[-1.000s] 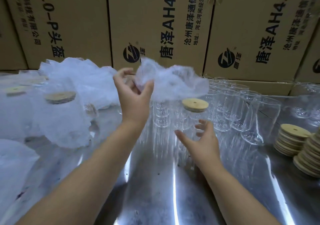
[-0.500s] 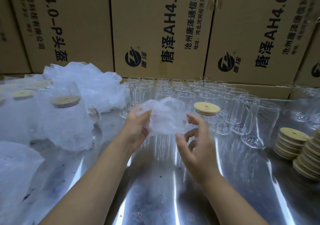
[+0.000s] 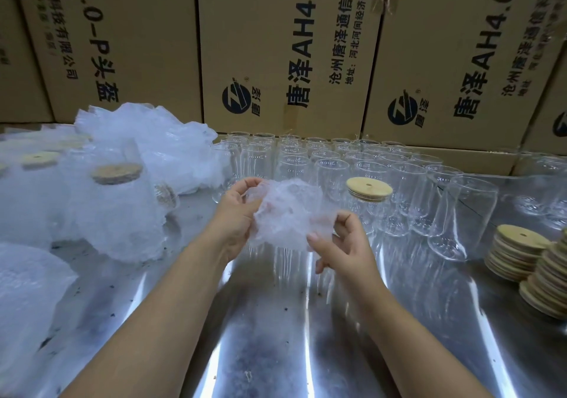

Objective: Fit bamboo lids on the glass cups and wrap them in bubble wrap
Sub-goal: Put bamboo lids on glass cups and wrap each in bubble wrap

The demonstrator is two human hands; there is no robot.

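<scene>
Both hands pinched one crumpled bubble wrap sheet [image 3: 287, 216] between them. The left hand [image 3: 236, 213] held its upper left edge between curled fingers and thumb. The right hand [image 3: 345, 244] nipped its lower right corner with thumb and forefinger, the other fingers loosely bent.

A second before, the left hand alone had carried the sheet high while the right reached toward the lidded glass cup [image 3: 366, 213]. Since then the sheet had come down in front of the cups, above the steel table [image 3: 276, 336], and the right hand had left the cup to take a corner. That cup, its bamboo lid [image 3: 369, 189] on, stood untouched just beyond and to the right of the right hand.

By the look of it, the sheet was being opened out to wrap that cup. Wrapped cups [image 3: 116, 213] lay well left of the grip, spare lid stacks [image 3: 518, 253] sat far right, and unlidded cups [image 3: 337, 158] stood behind.
</scene>
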